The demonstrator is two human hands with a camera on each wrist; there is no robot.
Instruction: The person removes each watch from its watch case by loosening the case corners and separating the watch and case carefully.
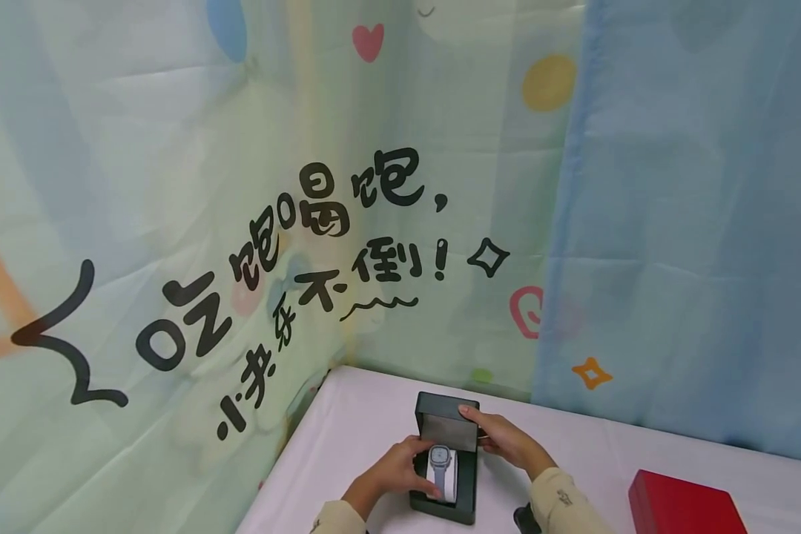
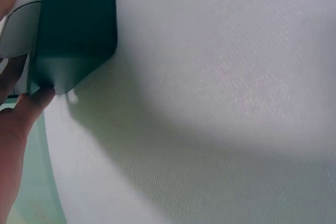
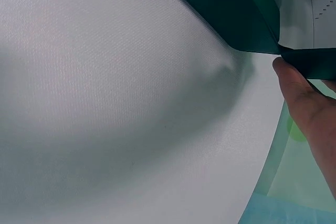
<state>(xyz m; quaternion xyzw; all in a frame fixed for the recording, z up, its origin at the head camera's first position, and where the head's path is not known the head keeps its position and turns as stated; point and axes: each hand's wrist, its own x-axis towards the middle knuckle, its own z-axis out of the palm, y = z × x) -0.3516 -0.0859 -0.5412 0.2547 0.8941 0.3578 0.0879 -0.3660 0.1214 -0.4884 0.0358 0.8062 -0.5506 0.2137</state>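
Observation:
A dark watch box (image 1: 466, 489) stands open on the table, its lid (image 1: 440, 405) tilted up at the back. Inside, a watch with a grey-blue strap (image 1: 440, 457) is wrapped round a white cushion (image 1: 450, 486). My left hand (image 1: 392, 469) reaches in from the left, thumb at the cushion's near end and fingers at its far end, pinching it. In the left wrist view, one finger also touches the box (image 2: 79, 19). With my right hand (image 1: 510, 439) I grip the lid's right edge, thumb on its front; the fingers behind are partly hidden.
A red box (image 1: 686, 506) lies at the right on the pale table (image 1: 574, 460). Close to the right sleeve is a small black object (image 1: 526, 519), partly covered. Printed curtains (image 1: 681, 222) hang behind and to the left of the table.

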